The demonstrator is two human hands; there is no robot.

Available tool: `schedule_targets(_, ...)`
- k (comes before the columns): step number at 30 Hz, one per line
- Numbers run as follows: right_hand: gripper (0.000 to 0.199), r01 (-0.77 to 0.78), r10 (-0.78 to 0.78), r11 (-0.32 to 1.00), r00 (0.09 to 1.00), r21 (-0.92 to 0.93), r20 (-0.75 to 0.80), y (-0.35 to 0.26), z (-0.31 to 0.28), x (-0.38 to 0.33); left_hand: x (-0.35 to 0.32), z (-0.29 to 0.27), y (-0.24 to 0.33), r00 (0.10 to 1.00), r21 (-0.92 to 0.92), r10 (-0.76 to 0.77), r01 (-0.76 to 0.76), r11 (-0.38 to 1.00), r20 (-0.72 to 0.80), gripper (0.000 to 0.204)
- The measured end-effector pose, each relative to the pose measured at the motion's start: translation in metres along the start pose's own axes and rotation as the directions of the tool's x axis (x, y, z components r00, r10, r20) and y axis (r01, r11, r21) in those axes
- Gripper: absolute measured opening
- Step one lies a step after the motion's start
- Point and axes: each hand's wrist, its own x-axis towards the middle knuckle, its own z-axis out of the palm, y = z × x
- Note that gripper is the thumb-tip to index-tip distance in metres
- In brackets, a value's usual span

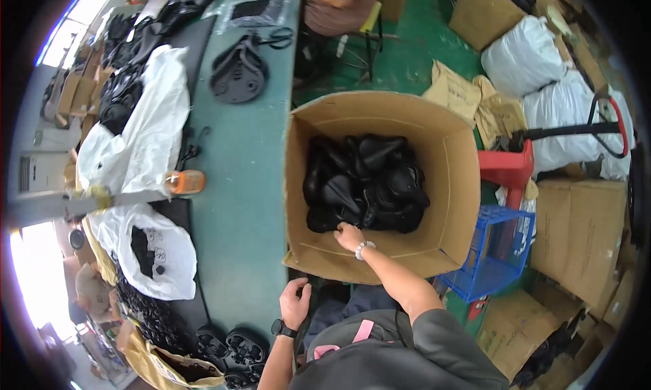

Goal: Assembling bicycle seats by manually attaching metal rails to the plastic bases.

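A large open cardboard box (298, 187) stands beside a green table (244, 187) and holds a heap of black bicycle saddles (366, 180). My right hand (349, 237) reaches down into the box and touches the saddles at the near edge of the heap; whether it grips one cannot be told. My left hand (295, 303), with a dark watch on the wrist, rests against the near corner of the table just below the box, fingers curled and holding nothing I can see.
One black saddle (237, 71) and scissors lie on the table's far end. White plastic bags (146, 132) with black parts, an orange-capped bottle (184, 182) and more saddles (234, 349) lie to the left. A blue crate (491, 254), a red pallet jack (508, 166), cartons and white sacks stand to the right.
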Motion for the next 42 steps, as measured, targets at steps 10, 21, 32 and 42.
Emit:
schedule_targets(10, 0.073, -0.428, 0.408, 0.903, 0.82, 0.043, -0.4, 0.256, -0.098, 0.111, 0.126, 0.143, 0.035, 0.849, 0.298, -0.028, -0.154, 0.942, 0.527, 0.036)
schedule_targets(21, 0.084, -0.549, 0.487, 0.833, 0.785, -0.066, -0.383, 0.381, -0.109, 0.207, 0.234, 0.412, -0.136, 0.71, 0.024, -0.393, 0.469, 0.883, 0.584, 0.074)
schedule_targets(32, 0.106, -0.58, 0.6, 0.798, 0.789, 0.165, -0.131, 0.406, -0.15, 0.202, 0.283, 0.536, -0.13, 0.453, -0.125, -0.738, 0.881, 0.456, 0.5, 0.073)
schedule_targets(42, 0.081, -0.608, 0.624, 0.532, 0.752, 0.589, 0.213, 0.387, -0.137, 0.182, 0.232, 0.526, -0.177, 0.639, -0.152, -0.65, 0.751, 0.642, 0.411, 0.07)
